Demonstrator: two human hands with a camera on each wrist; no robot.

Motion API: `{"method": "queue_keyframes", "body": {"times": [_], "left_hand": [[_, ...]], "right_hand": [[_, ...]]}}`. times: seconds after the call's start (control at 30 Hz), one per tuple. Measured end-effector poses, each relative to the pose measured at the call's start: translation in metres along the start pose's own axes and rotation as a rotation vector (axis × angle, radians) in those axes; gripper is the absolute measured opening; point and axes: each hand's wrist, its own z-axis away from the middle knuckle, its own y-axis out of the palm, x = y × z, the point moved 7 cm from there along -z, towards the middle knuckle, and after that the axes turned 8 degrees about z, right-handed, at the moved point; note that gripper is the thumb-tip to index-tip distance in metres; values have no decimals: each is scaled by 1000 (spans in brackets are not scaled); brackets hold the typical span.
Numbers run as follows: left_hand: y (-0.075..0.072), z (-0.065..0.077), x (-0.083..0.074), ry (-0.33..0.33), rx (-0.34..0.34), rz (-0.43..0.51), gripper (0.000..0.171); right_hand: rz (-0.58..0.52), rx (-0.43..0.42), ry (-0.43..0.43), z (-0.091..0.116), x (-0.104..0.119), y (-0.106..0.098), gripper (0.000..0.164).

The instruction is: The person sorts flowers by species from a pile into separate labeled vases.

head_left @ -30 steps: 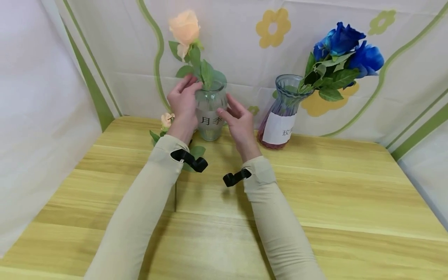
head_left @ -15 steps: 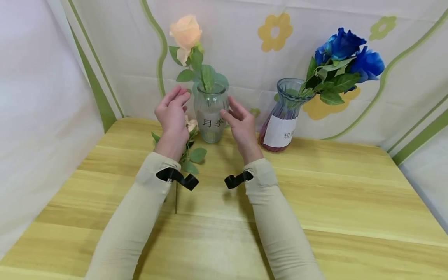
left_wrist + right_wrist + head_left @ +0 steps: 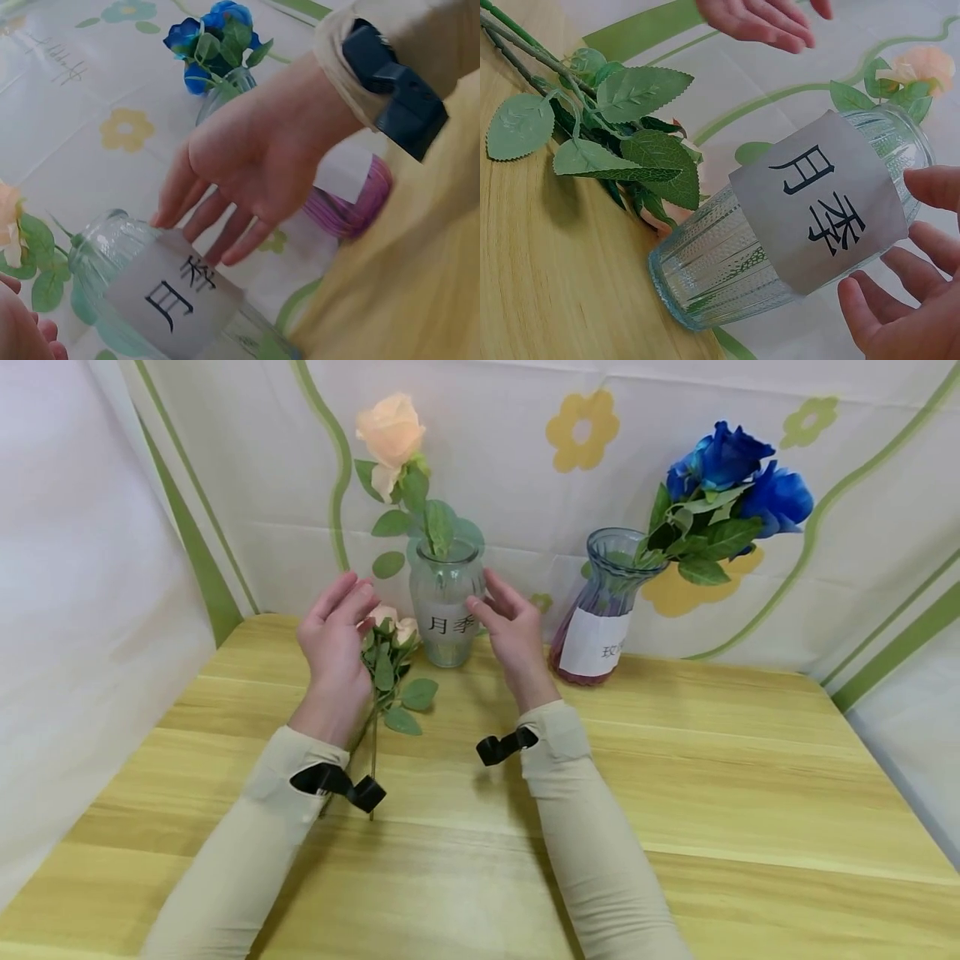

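A clear glass vase (image 3: 447,587) with a white label (image 3: 821,199) stands at the back of the table. One peach rose (image 3: 390,433) leans leftward out of its mouth. My right hand (image 3: 517,639) is at the vase's right side, its relaxed fingers (image 3: 206,225) right at the label edge and glass. To the vase's left my left hand (image 3: 335,656) is apart from it, fingers extended and holding nothing. Beneath and beside the left hand, loose peach roses (image 3: 385,667) lie on the table, their stems partly hidden by the wrist and its black camera mount.
A blue-to-purple glass vase (image 3: 596,597) with a white label stands right of the right hand, blue roses (image 3: 738,468) leaning out to the right. Behind both vases hangs a patterned white cloth (image 3: 498,468). The wooden table (image 3: 712,793) extends towards me.
My left hand has come away from the peach rose and vase rim, moving left and towards me, uncovering the lying roses. The right hand stays at the vase.
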Motion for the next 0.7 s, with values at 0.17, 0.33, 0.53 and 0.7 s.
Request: {"method": "queue_keyframes", "body": {"times": [0.17, 0.33, 0.53, 0.7], "left_hand": [[-22, 1, 0, -51, -14, -12, 37], [-38, 1, -3, -91, -28, -18, 35], [-47, 3, -3, -133, -25, -27, 29], [-49, 6, -2, -165, -16, -23, 26]], "right_hand": [[-3, 5, 1, 0, -1, 0, 56], [-3, 5, -5, 0, 0, 0, 56], [3, 6, 0, 0, 0, 0, 55], [-2, 7, 2, 1, -1, -1, 53]]}}
